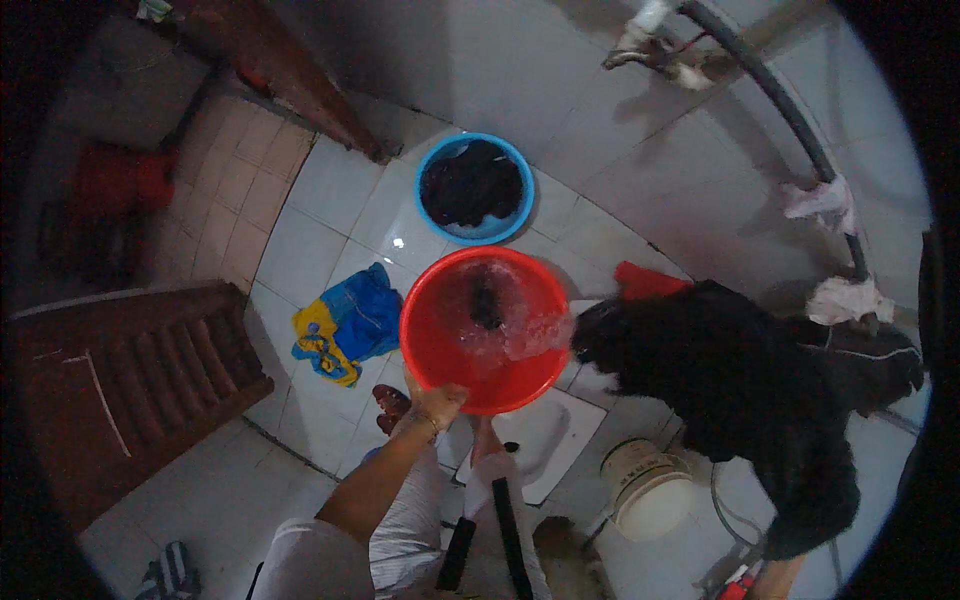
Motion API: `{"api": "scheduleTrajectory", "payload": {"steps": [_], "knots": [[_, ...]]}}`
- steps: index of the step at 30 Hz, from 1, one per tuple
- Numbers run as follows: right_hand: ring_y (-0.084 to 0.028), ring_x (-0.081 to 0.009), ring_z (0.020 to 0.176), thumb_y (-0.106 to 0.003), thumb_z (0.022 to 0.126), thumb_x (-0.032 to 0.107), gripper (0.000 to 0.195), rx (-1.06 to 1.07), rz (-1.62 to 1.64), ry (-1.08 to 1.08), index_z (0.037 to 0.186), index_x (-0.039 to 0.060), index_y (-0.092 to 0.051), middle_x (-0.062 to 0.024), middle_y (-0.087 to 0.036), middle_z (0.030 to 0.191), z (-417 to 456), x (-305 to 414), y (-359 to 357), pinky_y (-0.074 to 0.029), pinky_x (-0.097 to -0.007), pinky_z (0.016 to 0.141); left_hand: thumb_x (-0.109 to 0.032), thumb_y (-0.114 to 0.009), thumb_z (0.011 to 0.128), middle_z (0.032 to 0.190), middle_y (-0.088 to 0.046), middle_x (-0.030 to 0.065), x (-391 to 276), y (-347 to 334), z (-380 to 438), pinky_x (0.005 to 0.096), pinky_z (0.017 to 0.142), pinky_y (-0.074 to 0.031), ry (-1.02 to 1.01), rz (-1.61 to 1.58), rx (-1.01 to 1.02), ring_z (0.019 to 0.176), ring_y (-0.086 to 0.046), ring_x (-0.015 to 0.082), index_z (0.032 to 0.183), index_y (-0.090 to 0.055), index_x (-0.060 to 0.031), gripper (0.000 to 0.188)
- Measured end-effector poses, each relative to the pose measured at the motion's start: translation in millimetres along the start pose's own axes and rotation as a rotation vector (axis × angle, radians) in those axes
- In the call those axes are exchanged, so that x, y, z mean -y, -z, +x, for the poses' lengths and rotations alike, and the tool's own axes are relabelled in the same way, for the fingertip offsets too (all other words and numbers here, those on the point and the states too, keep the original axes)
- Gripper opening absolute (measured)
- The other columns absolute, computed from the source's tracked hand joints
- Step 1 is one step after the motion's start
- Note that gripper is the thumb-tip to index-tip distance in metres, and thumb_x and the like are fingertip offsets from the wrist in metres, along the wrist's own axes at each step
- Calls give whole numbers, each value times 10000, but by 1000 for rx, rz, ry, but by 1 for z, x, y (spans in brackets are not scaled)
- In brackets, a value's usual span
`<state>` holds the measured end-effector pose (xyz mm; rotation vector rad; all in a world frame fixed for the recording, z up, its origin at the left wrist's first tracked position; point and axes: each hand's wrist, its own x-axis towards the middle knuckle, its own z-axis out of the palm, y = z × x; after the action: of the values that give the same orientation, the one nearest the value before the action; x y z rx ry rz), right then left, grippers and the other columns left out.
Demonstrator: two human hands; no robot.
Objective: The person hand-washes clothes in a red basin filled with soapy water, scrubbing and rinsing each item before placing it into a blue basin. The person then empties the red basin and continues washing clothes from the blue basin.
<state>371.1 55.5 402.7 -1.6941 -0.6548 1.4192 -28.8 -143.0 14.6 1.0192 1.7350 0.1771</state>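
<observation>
My left hand grips the near rim of a red plastic basin, which is tilted in front of my legs. Water splashes inside the basin, mostly at its right side, and a dark patch shows in the middle. A large black garment spreads across the right, its left end close to the basin's rim. At the bottom right, bare skin of my right hand or forearm meets the garment's lower end. Its fingers are hidden. Behind the red basin stands a blue basin with dark wet cloth in it.
A blue and yellow garment lies on the tiled floor to the left. A squat toilet is set under the red basin. A white bucket stands at right. A hose runs along the wall; a brown wooden door stands left.
</observation>
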Motion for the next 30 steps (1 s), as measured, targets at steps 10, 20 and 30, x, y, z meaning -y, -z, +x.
{"api": "scheduleTrajectory", "payload": {"steps": [10, 20, 30], "knots": [[-522, -234, 998, -483, 874, 267, 504, -453, -926, 183, 1304, 42, -345, -132, -506, 1171, 51, -29, 229, -398, -315, 885, -284, -435, 820, 1046, -591, 104, -61, 26, 9, 372, 837, -438, 52, -53, 24, 973, -552, 264, 965, -611, -88, 301], [-520, -207, 939, -576, 780, 172, 366, 704, -625, 121, 1118, 50, -509, -101, -543, 1040, 51, -268, -42, -425, -353, 812, -311, -491, 793, 999, -608, 98, 33, -13, 55, 386, 829, -441, 121, 199, 5, 929, -565, 290, 958, -621, -125, 280], [-281, -355, 1229, -580, 740, 146, 635, 538, -1390, 408, 1319, 114, -320, -214, -286, 1331, 263, -557, -279, -257, -411, 1014, -248, -519, 815, 1042, -599, 95, 39, -9, 167, 363, 867, -413, 352, -290, -108, 1003, -536, 265, 1053, -595, -94, 293]]}}
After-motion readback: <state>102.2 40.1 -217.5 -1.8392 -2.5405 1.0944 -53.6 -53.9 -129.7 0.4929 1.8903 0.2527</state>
